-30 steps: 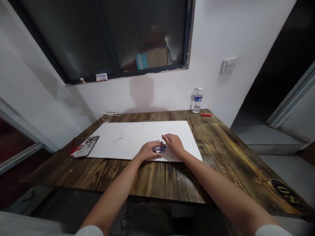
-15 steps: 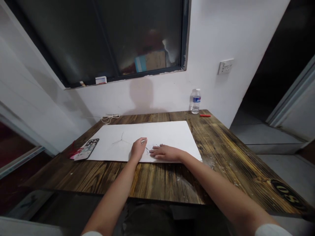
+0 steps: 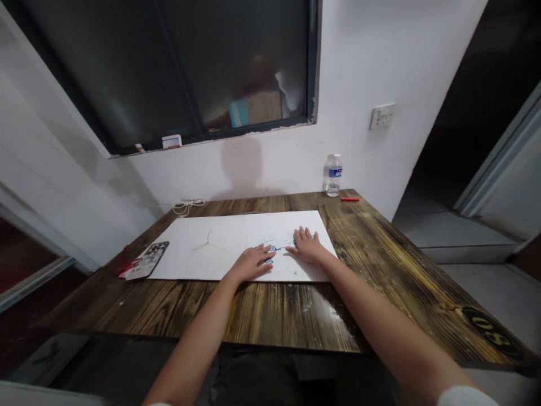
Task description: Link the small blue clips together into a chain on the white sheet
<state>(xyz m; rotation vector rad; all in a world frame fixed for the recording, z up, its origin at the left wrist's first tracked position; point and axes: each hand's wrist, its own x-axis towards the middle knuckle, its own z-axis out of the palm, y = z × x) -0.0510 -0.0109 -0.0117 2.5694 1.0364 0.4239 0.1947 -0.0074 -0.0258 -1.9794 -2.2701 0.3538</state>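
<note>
The left hand (image 3: 253, 263) is lying palm down near the front edge of the white board (image 3: 236, 228), its fingers spreading apart and gripping nothing that shows. The right hand (image 3: 307, 246) is resting farther right and a little farther back, its fingers fanning out flat, likewise pinching nothing visible. Between them a blue strand (image 3: 280, 248) is running across the board from the left fingertips toward the right thumb, with more blue bits showing beside both hands (what they are, I cannot tell at this size). Farther left, thin dark lines (image 3: 207, 243) are meeting in a three-armed shape on the board, and a patterned case (image 3: 150, 261) is lying over its left end, something red (image 3: 128, 266) showing just beside. Under the board a wooden table (image 3: 270, 321) is stretching back to the wall, where a looped cord (image 3: 188, 207) is lying at left and a bottle (image 3: 333, 176) is standing upright at right, near a red stick (image 3: 350, 199)
</note>
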